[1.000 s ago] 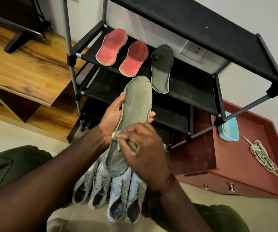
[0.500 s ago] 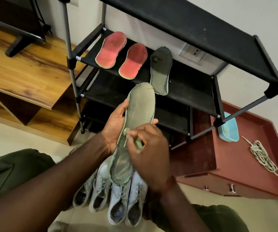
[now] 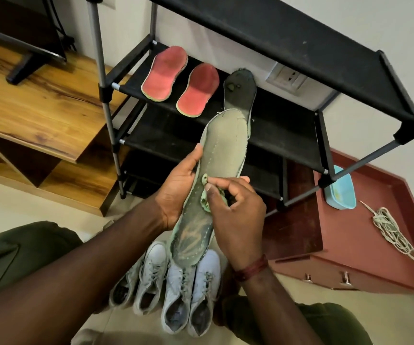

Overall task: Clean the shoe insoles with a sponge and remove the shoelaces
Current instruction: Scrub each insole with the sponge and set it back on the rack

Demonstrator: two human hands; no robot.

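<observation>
You are sliding your right hand (image 3: 236, 220) and its pinched sponge (image 3: 205, 204) up the insole (image 3: 226, 143), nearer your left hand (image 3: 176, 185), baring the heel end.

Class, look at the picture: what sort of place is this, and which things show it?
Probably a room in a home: a black shoe rack, a wooden television stand and a wall socket.

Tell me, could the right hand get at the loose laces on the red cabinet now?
Probably yes. The laces lie bare on the cabinet top, on that hand's side, nothing over them. But the right hand pinches the sponge against the insole, so it must let go first.
</observation>
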